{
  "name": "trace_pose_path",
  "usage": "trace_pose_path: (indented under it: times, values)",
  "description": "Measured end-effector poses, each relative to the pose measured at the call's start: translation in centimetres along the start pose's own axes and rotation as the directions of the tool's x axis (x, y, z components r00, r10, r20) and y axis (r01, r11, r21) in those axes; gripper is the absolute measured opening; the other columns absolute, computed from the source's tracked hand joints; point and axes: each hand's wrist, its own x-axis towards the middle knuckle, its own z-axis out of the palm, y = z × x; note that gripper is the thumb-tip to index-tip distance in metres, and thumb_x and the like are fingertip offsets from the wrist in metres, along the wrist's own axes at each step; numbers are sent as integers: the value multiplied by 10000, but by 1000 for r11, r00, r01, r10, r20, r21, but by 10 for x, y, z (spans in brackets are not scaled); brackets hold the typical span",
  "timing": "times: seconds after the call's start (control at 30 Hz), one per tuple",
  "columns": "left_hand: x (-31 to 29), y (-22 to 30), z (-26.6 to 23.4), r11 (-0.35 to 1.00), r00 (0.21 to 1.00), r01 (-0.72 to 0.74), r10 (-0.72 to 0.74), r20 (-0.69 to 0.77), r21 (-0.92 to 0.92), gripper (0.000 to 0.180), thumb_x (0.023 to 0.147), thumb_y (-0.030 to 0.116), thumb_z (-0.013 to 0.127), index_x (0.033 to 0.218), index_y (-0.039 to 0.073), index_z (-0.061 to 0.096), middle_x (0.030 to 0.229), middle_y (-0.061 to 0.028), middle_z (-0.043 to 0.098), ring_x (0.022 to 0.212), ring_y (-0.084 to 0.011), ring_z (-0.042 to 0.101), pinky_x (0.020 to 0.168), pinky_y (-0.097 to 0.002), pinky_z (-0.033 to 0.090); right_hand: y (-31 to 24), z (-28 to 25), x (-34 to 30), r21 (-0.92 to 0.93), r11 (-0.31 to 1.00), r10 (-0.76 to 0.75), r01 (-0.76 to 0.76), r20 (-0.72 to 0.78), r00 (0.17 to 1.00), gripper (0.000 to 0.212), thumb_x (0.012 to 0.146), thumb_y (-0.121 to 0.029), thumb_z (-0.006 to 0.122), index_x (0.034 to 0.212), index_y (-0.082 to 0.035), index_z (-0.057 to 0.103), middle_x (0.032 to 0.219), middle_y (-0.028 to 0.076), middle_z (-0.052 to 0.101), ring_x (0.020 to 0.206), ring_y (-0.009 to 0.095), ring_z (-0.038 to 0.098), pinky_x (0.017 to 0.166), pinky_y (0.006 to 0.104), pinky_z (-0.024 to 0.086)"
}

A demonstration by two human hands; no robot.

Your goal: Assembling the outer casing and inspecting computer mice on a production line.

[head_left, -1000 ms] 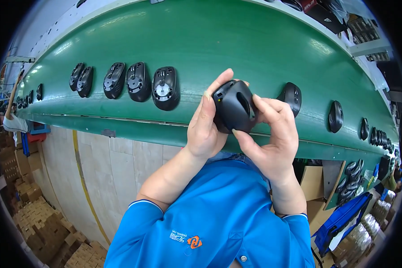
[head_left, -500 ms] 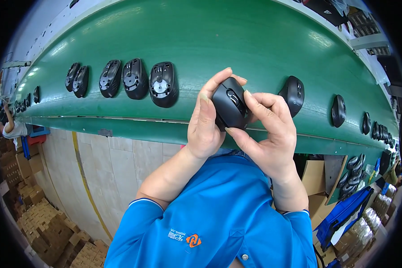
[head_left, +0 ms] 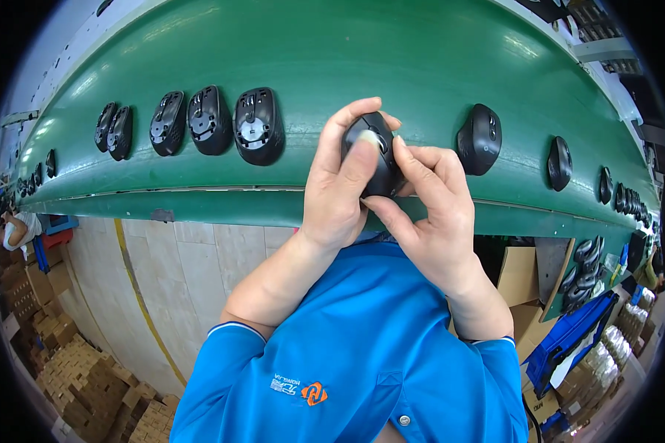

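Between my two hands, above the near edge of the green table, is a black computer mouse (head_left: pixel 382 168). My left hand (head_left: pixel 340 177) wraps round its left side, with the thumb laid over the top by the scroll wheel and blurred. My right hand (head_left: pixel 432 193) pinches the mouse's right side and lower end between thumb and fingers. To the left of my hands lies a mouse without its top cover (head_left: pixel 258 127), its inner frame showing. A covered black mouse (head_left: pixel 480 140) rests on the table to the right.
Several more coverless mice (head_left: pixel 208 122) stand in a row leftward along the green table (head_left: pixel 362 59). Further covered mice (head_left: pixel 560 164) line its right side. Below at the right are a rack of mice (head_left: pixel 585 269) and cardboard boxes (head_left: pixel 519 277). A person (head_left: pixel 21 230) sits at the far left.
My left thumb has moved from the mouse's side onto its top. Both hands and the mouse have shifted slightly left in the picture. The table mice also appear a little higher and further left.
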Motion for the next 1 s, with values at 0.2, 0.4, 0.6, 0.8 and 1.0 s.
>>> trace_pose_path:
  times: [0.2, 0.4, 0.6, 0.8, 1.0]
  values:
    - [4, 0, -4, 955, 998, 55, -51, 23, -292, 492, 962, 157, 569, 1395, 54, 361, 1251, -151, 516, 1072, -196, 567, 895, -347, 515, 4, 2, 0, 28, 999, -22, 23, -31, 999, 583, 722, -3, 795, 1263, 19, 575, 1150, 148, 513, 976, 234, 591, 804, 278, 542]
    - [1, 3, -4, 954, 999, 7, 6, 42, -300, 629, 898, 103, 647, 1433, 53, 321, 1382, -212, 452, 1176, -239, 546, 939, -370, 506, 1, 7, 3, 626, 751, 307, -208, -52, 950, 497, 763, 51, 754, 1222, 49, 561, 1188, 145, 525, 1011, 196, 595, 848, 290, 544]
    - [-3, 1, -10, 993, 971, -20, 47, 233, -118, 780, 818, 17, 659, 1479, 82, 250, 1448, -261, 379, 1380, -360, 358, 1110, -450, 361, 17, -3, -1, 807, 426, 434, -410, 215, 875, 430, 765, 88, 743, 1152, 61, 556, 1133, 172, 619, 967, 197, 650, 850, 307, 565]
    - [0, -4, -8, 973, 987, -10, 46, 152, -229, 756, 823, -1, 669, 1458, 28, 260, 1432, -248, 407, 1323, -309, 438, 1072, -411, 406, 35, -5, 2, 776, 470, 378, -420, 253, 890, 388, 758, 110, 730, 1106, 57, 565, 1033, 178, 669, 895, 193, 677, 812, 298, 580]
    - [18, -3, -20, 996, 996, 80, -78, 48, -47, 635, 831, -13, 647, 1396, -10, 357, 1379, -249, 458, 1267, -330, 494, 1035, -437, 452, 33, 3, 13, 651, 581, 542, -489, 140, 829, 410, 743, 65, 774, 1095, 57, 565, 985, 142, 663, 866, 167, 670, 795, 284, 577]
